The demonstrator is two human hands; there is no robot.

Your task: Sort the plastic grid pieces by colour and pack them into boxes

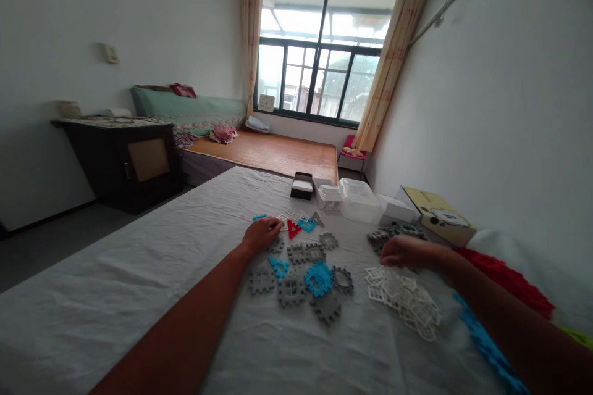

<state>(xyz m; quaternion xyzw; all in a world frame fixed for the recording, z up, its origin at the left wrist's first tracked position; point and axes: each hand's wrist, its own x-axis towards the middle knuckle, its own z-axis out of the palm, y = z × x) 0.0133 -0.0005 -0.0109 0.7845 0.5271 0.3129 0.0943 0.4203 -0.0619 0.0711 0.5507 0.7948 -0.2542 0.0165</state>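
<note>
Grey plastic pieces point(325, 308), flat and edged with square teeth, lie scattered over the wrinkled white cloth point(139, 271). If the toothed blue piece point(313, 278) among them is the clock's centre, a red triangle point(293, 229) lies at eleven o'clock, and thin white lattice frames point(404, 299) make a loose pile toward four. The left hand point(262, 233) reaches low at ten o'clock, fingers bent; the right hand point(407, 251), fingers curled, is between two and three, just beside the pile. I cannot tell whether either hand holds a piece.
</note>
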